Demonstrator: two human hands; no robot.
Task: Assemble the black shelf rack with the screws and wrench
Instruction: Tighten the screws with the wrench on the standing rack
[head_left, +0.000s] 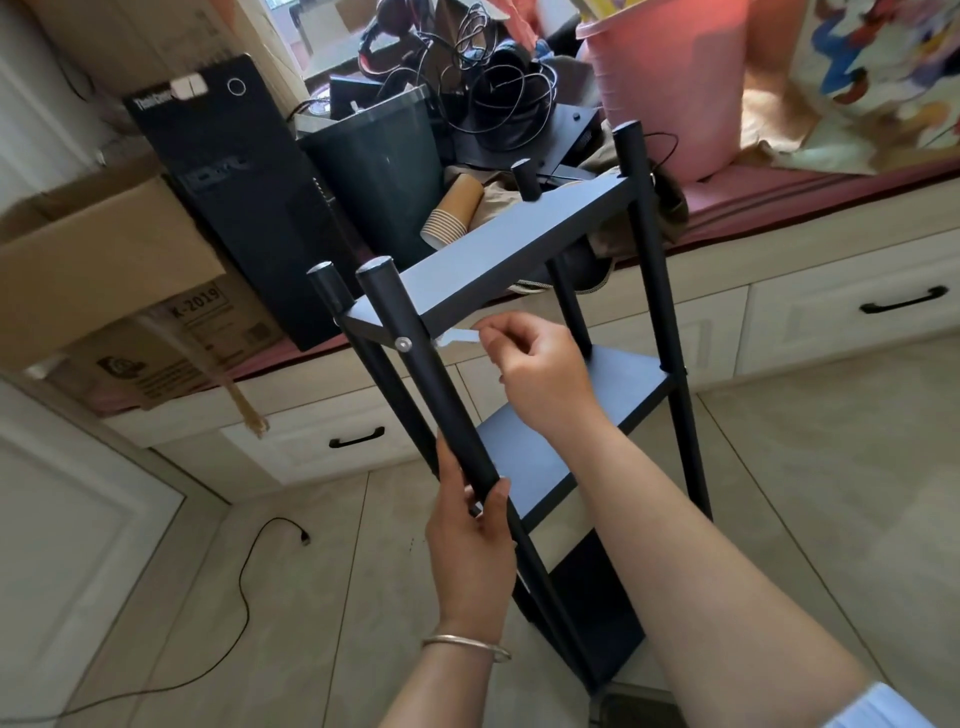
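The black shelf rack (519, 332) stands upright at the centre of the frame, on a tiled floor (260, 597). Its round, matte posts carry flat rectangular boards. A bright washer-headed screw (402, 343) sits in the near front post (415, 374), level with the top board (509, 244).

The left hand (470, 540) grips this post lower down, fingers and thumb curled round the tube. The right hand (530, 364) pinches a small pale flat tool or strip (460, 336) between thumb and fingertips, its tip just beside the screw under the top board. Whether this item is the wrench cannot be determined.

Hazards, as judged:
- The smooth post offers little friction; a loose left-hand grip could let the rack twist while the fastener is turned.
- A thin tool held by a pinch could slip off the screw head and mark the painted surface.
- The rack is tall and narrow, so sideways force at the top could tip it.
- A cable (244, 587) lies on the tiles at lower left, a possible trip point.
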